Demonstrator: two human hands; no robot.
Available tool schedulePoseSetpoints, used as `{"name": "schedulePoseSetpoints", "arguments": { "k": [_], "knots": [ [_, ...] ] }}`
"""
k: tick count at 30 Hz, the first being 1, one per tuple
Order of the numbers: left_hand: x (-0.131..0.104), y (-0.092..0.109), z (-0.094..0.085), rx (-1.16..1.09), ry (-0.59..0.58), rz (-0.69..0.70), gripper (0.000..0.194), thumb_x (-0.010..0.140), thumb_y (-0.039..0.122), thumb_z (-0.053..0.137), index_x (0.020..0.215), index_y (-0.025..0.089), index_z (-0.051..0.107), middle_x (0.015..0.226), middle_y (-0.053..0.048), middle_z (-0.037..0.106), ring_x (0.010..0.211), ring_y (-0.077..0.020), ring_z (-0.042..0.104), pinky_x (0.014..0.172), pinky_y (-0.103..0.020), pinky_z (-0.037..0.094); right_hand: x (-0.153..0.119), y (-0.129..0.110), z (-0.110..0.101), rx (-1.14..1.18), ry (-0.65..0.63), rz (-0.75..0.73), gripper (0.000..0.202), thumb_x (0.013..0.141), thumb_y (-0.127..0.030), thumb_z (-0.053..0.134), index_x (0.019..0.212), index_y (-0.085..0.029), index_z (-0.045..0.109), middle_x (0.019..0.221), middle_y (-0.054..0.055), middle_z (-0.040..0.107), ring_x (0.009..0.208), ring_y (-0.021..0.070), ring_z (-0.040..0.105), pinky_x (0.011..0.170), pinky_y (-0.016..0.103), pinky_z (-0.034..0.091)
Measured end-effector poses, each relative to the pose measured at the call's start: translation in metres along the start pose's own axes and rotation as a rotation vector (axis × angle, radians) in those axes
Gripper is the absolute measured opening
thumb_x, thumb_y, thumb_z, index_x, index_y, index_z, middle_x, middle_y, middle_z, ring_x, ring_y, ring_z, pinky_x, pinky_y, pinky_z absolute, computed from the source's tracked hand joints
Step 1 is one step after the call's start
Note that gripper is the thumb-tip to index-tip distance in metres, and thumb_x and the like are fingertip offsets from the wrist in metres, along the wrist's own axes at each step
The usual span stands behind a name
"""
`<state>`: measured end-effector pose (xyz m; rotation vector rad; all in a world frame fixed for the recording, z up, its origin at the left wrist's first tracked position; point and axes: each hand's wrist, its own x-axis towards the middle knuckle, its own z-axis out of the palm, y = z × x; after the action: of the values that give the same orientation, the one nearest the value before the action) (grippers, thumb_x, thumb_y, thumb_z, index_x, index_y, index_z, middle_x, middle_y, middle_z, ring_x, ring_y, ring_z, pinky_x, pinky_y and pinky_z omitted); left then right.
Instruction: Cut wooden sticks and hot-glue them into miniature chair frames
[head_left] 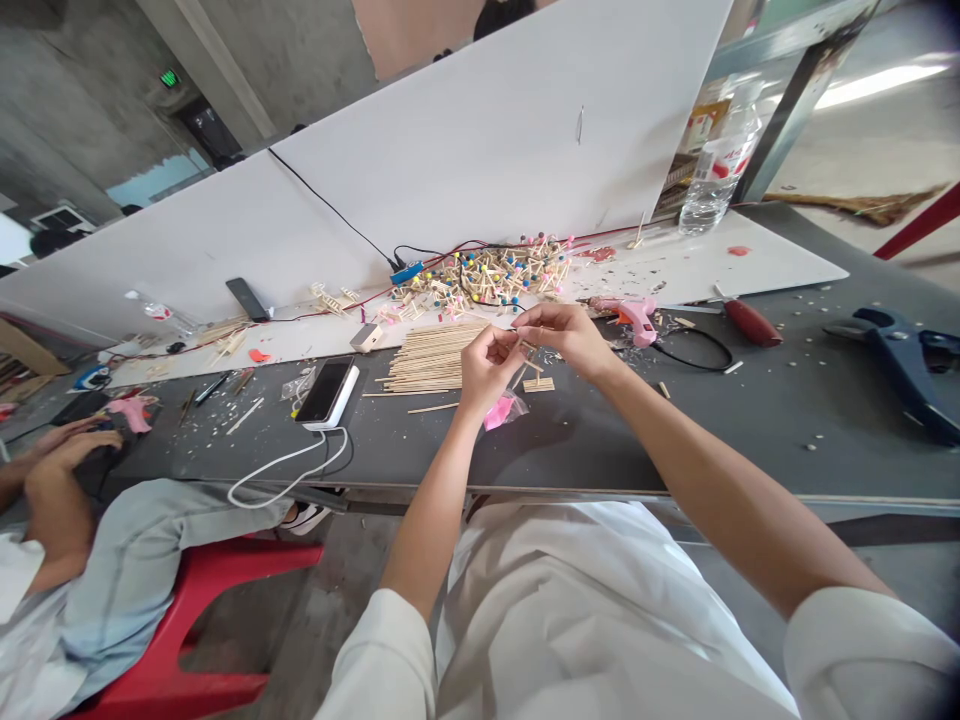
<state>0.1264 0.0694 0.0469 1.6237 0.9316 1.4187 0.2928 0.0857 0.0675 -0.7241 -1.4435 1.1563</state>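
Note:
My left hand [491,368] and my right hand [568,337] meet above the grey table. The fingers of my left hand are pinched on a small wooden stick piece [531,362]. My right hand is closed close against it, its fingertips hiding what they grip. Just below, a little wooden stand made of short sticks [538,384] rests on the table. Left of my hands lies a bundle of long thin wooden sticks [431,360]. A plastic bag with something pink [504,410] lies under my left wrist.
Behind is a heap of stick pieces with coloured balls [487,275]. A pink glue gun [637,320], red-handled tool [752,323] and blue cutters [904,365] lie right. A phone on a white power bank [328,393] sits left. A co-worker's hands [71,445] are far left.

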Motion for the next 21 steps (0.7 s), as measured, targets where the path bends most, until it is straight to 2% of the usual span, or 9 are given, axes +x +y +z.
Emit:
{"name": "schedulePoseSetpoints", "arguments": {
  "k": [8,21],
  "knots": [
    [-0.0001,-0.0039,-0.0004,0.121,0.022,0.09,0.036,0.08,0.05,0.081,0.081,0.019,0.063,0.066,0.003,0.06,0.057,-0.0089,0.052,0.054,-0.022,0.038,0.001,0.003,0.0009,-0.014,0.018,0.001,0.035,0.07,-0.045,0.085,0.088,-0.016,0.075,0.08,0.004,0.071,0.072,0.0169,0.063,0.068,0.031,0.05],
    [0.0011,-0.0057,-0.0004,0.069,0.026,0.055,0.034,0.08,0.046,0.082,0.082,0.018,0.065,0.065,0.003,0.06,0.055,-0.0081,0.052,0.053,-0.021,0.037,0.0014,0.0027,0.0004,-0.048,0.015,0.007,0.039,0.071,-0.048,0.085,0.091,-0.016,0.074,0.08,0.004,0.07,0.072,0.0169,0.062,0.068,0.03,0.049]
  ]
}}
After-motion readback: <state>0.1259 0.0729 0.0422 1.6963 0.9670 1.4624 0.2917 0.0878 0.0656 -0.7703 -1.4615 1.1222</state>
